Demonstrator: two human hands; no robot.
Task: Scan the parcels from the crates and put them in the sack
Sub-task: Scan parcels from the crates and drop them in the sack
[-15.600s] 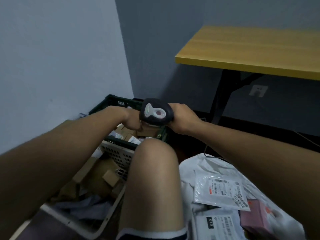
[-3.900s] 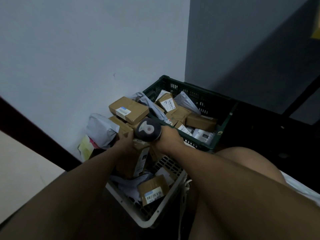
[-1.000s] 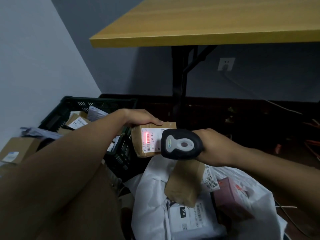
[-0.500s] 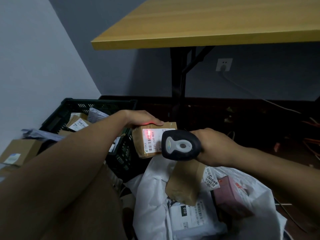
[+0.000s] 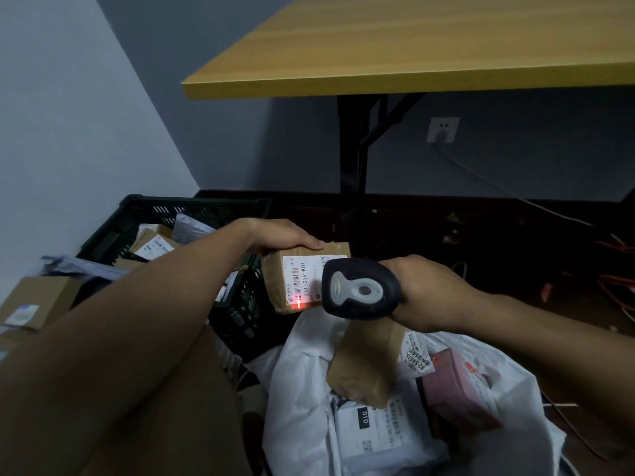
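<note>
From the head camera, the job looks partly done and far from over: the white sack (image 5: 302,389) on the floor already holds several parcels, among them a brown paper-wrapped packet (image 5: 366,364) leaning on end, a grey mailer marked 010 (image 5: 374,429) and a pink box (image 5: 457,389), while the dark green crate (image 5: 192,207) against the wall still has labelled boxes and grey bags in it, and a cardboard box (image 5: 37,302) with more parcels shows at the far left edge. My guess is that a good many scans remain. The one in hand now is a small brown parcel (image 5: 275,286) with a white label reading 231-239-K01. The left hand (image 5: 278,235) grasps it from above, fingers laid along its top edge, and holds it in the air between the crate and the sack's mouth, label facing the viewer. Just to its right, nearly touching the label, the right hand (image 5: 426,293) is wrapped around the handle of a black barcode scanner (image 5: 360,290), whose head points at the parcel. A red spot glows at the label's lower edge, below the barcode, so I would judge the scan is in progress or needs a slight re-aim; whether it has registered cannot be told. The sack lies open directly beneath both hands.
</note>
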